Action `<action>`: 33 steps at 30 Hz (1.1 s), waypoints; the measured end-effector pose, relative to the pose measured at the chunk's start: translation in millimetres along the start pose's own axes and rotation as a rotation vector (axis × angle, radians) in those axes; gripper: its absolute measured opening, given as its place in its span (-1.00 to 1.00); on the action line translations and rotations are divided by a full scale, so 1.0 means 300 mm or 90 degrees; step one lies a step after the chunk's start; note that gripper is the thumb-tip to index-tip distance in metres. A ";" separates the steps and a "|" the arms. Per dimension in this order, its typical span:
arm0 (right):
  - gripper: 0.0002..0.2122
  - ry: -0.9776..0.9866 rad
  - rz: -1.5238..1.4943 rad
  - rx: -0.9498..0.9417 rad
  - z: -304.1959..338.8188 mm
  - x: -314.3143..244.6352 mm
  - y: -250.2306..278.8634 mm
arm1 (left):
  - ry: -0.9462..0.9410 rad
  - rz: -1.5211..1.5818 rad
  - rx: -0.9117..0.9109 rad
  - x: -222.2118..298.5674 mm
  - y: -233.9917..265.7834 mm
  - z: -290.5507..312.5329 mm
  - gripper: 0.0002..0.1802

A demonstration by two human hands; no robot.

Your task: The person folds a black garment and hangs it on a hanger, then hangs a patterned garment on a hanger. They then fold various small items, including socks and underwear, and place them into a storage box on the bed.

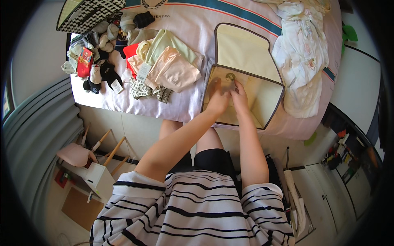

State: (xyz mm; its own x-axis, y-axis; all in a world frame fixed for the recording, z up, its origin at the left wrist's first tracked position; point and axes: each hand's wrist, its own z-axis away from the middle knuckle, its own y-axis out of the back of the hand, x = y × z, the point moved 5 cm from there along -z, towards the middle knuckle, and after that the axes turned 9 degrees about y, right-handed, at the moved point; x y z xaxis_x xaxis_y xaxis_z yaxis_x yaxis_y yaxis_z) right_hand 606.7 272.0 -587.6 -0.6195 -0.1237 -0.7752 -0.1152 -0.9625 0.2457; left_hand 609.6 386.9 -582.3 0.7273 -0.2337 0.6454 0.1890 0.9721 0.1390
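A cream fabric storage box point(269, 98) with dark brown trim lies on the bed in front of me, its lid point(242, 44) folded back. Both my hands are over the box, close together near a round dark emblem point(230, 76). My left hand point(218, 97) is smeared by motion at the fingers, so its grip does not show. My right hand point(239, 97) has its fingers drawn together beside the emblem; whatever they pinch is too small or hidden to name.
Folded pastel underwear point(174, 69) is piled left of the box. Farther left lie rolled socks point(107, 43), a red packet point(85, 61) and a houndstooth box point(88, 16). White crumpled clothing point(301, 61) lies to the right. The bed's near edge runs before my legs.
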 end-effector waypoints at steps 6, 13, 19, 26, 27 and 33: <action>-0.62 0.071 -0.154 -0.046 0.180 -0.279 -0.064 | -0.113 0.178 -0.143 0.203 0.135 0.269 -0.50; -0.64 0.172 -0.250 -0.189 0.317 -0.489 -0.309 | -0.259 0.176 -0.035 0.249 0.434 0.366 -0.57; -0.55 0.014 -0.317 -0.288 0.235 -0.433 -0.555 | -0.184 0.246 0.009 0.126 0.626 0.199 -0.64; -0.33 -0.030 -0.091 -0.136 0.109 -0.170 -0.663 | -0.185 -0.087 0.302 0.017 0.687 0.024 -0.50; -0.25 -0.066 -0.031 -0.115 0.128 -0.233 -0.639 | -0.226 -0.152 0.336 0.034 0.695 0.011 -0.40; -0.25 -0.093 -0.039 -0.014 0.088 -0.067 -0.651 | -0.128 -0.362 0.415 0.065 0.692 -0.064 -0.40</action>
State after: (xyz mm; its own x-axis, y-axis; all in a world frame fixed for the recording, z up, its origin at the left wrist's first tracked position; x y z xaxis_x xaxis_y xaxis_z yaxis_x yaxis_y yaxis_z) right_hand 621.1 468.7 -604.8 -0.7189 -0.0300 -0.6945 -0.1400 -0.9724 0.1869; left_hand 675.7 583.7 -555.3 0.4963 -0.7360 0.4604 0.0276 0.5434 0.8390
